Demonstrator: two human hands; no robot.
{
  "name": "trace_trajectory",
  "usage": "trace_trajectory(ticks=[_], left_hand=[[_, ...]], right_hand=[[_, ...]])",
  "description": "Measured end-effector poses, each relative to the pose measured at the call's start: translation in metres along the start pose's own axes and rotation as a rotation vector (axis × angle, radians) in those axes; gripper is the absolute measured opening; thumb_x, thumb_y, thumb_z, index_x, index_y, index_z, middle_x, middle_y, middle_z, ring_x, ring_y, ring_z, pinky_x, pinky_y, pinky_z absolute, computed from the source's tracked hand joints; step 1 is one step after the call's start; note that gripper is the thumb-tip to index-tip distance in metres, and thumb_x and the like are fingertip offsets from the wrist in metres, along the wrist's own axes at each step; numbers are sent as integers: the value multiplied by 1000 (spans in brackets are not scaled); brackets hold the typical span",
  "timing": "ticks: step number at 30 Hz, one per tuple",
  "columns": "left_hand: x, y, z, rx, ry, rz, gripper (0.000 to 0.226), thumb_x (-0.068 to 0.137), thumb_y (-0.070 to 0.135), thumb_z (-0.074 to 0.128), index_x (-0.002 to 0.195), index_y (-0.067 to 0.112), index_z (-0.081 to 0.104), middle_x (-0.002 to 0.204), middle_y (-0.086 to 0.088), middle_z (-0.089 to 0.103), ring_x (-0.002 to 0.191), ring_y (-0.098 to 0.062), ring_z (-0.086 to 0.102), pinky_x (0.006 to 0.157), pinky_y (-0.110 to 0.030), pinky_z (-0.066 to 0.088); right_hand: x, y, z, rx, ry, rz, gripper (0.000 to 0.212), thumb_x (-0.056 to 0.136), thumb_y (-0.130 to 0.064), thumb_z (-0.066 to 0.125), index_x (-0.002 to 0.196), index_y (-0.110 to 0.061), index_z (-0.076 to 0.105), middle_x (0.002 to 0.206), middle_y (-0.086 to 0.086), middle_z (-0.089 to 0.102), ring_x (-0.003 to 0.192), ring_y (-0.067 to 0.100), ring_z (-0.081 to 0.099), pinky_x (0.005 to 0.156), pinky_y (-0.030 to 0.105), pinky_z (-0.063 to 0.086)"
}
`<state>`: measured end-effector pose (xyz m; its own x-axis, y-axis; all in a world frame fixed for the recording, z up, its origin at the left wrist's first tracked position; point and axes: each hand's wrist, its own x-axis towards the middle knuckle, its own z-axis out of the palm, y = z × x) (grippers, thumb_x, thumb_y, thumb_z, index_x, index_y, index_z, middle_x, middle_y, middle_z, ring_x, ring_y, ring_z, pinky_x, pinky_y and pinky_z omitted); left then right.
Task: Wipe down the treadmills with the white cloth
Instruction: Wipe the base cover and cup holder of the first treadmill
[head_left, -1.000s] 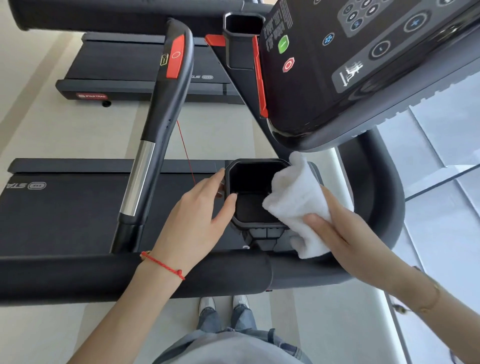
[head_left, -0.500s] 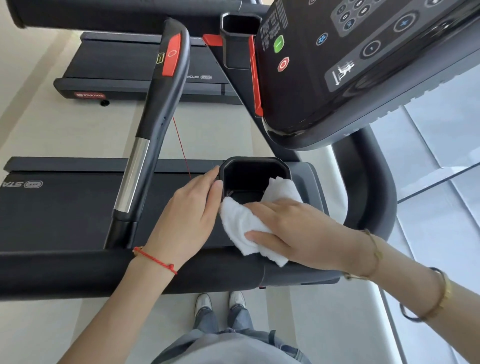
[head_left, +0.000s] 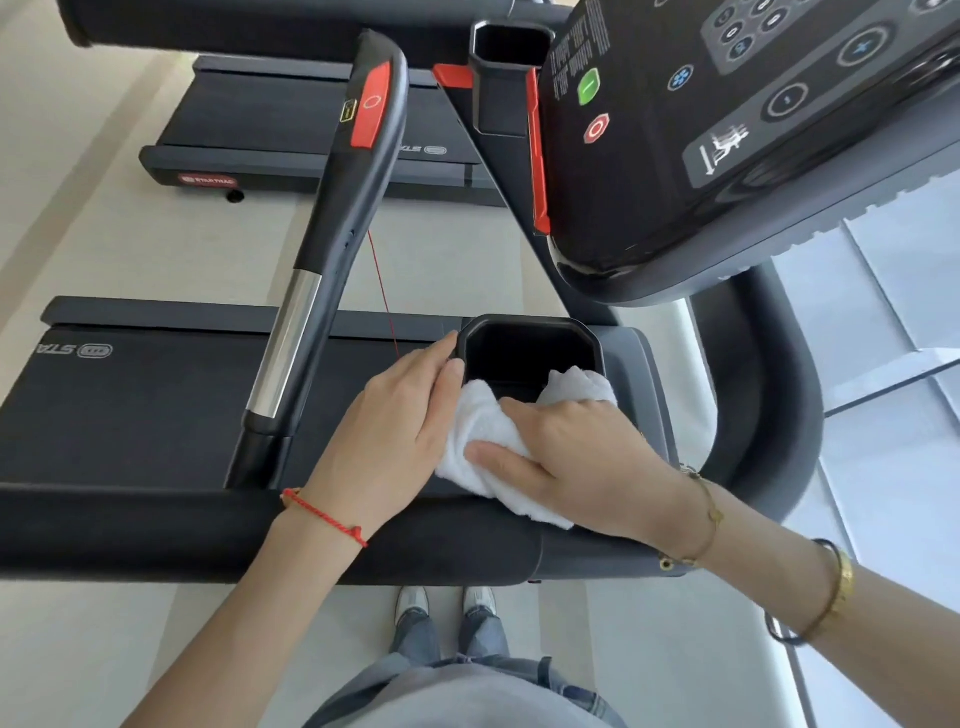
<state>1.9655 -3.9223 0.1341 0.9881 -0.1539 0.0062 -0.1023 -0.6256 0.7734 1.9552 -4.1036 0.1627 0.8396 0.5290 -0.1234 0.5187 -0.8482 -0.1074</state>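
Near treadmill (head_left: 156, 415) is filling the lower frame, its black belt lying to the left, a thick padded front bar (head_left: 130, 530) crossing under both wrists. Second treadmill (head_left: 291, 119) is sitting behind it, well apart across the pale floor. Console (head_left: 727, 130) with green and red buttons is hanging over the upper right. Side handrail (head_left: 337, 223) with a red panel and a silver section is slanting down toward the bar. Black cup holder (head_left: 530, 348) is sitting between console and bar. White cloth (head_left: 488, 431) is lying bunched over the holder's near rim, one end dipping toward the well. Right hand (head_left: 576, 462) is pressing on the cloth, grip mostly flat, fingers slightly bent, thumb stretched along it. Left hand (head_left: 395, 431) is resting on the holder's left rim, grip loose and open, fingertips touching the cloth edge
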Motion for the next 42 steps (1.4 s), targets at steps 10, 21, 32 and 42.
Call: trace_trajectory(ticks=[10, 21, 32, 42], left_hand=[[-4, 2, -4, 96, -12, 53, 59, 97, 47, 31, 148, 19, 41, 122, 7, 61, 110, -10, 58, 96, -33, 49], [-4, 0, -3, 139, -24, 62, 60, 94, 47, 41, 150, 23, 37, 132, 6, 58, 120, -13, 56, 101, -37, 48], [-3, 0, -3, 146, -7, 64, 58, 97, 44, 43, 150, 21, 37, 135, 4, 57, 123, -12, 54, 103, -36, 46], [-3, 2, -3, 167, -18, 42, 60, 95, 47, 39, 149, 22, 38, 131, 5, 59, 118, -15, 57, 97, -40, 50]], right_hand=[[-49, 36, -8, 121, 29, -79, 47, 99, -46, 42, 123, -8, 58, 129, 2, 57, 130, 19, 47, 108, 27, 36], [-15, 26, 10, 606, 166, 312, 70, 101, -36, 41, 154, -8, 4, 163, 1, -4, 149, 9, -1, 107, 0, -3], [-31, 49, 16, 757, 125, 236, 73, 102, -29, 43, 154, -18, -6, 139, -17, 42, 116, -21, 36, 92, -8, 17], [38, 63, -14, 49, 101, -233, 67, 98, -23, 55, 151, 0, 20, 155, 15, 28, 142, 27, 27, 115, 16, 8]])
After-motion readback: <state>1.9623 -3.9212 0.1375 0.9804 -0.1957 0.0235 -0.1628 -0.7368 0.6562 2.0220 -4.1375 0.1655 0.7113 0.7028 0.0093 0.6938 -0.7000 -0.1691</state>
